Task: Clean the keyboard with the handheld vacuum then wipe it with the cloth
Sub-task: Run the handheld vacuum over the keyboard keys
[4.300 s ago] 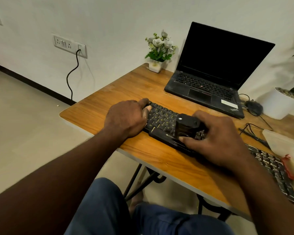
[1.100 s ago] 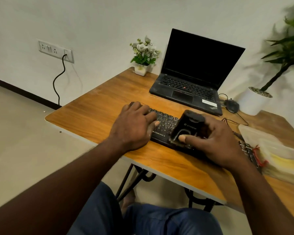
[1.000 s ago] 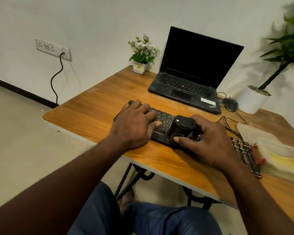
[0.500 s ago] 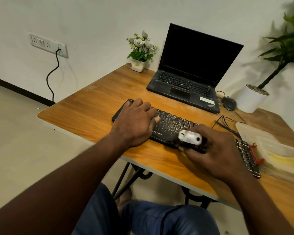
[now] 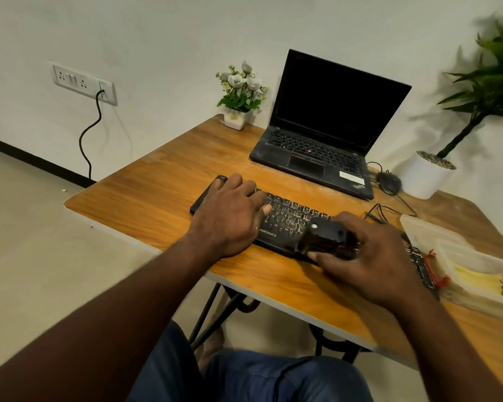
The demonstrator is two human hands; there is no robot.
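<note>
Vacuum rolled since half a second ago: pale face gone, dark top up now. Right hand grips it on mid keyboard. Left hand lies flat, fingers straight, on the keyboard's left end. Keyboard sits on counter. Clear plastic container at right holds yellow cloth.

left grip: palm down, fingers straight | right grip: fingers curled, clasping | both forearms extended
</note>
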